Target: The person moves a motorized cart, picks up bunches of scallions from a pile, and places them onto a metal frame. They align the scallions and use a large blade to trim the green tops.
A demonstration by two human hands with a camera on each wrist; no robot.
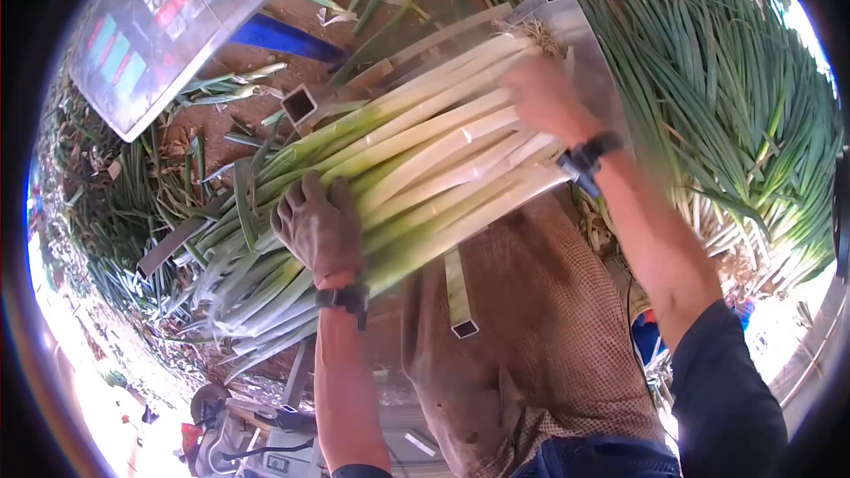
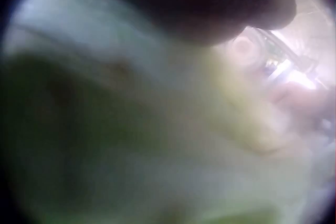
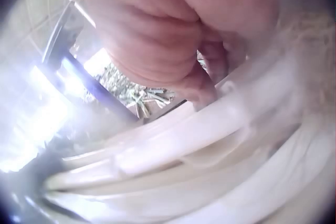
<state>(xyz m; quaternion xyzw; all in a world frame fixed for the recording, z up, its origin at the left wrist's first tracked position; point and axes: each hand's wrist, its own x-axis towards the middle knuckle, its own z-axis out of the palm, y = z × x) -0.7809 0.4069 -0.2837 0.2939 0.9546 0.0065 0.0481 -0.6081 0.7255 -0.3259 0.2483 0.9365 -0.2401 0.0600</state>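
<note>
A thick bundle of long green onions [image 1: 443, 155] lies slantwise across a metal rest, white ends at upper right, green leaves at lower left. My gloved left hand [image 1: 320, 226] rests on the green part, its fingers spread over the stalks. In the left wrist view, a dark gloved part [image 2: 210, 8] shows above blurred stalks. At the root end, my bare right hand [image 1: 547, 99] is blurred, with bent fingers. Seen from the right wrist, thumb and fingers [image 3: 202, 90] curl down and pinch at a white stalk [image 3: 173, 137].
A scale's keypad panel [image 1: 177, 22] stands at upper left on a blue post [image 1: 288, 37]. Square metal tubes [image 1: 299, 106] stick out around the bundle. A large heap of green onions [image 1: 726, 106] lies at right, with loose leaves [image 1: 115, 204] on the ground at left.
</note>
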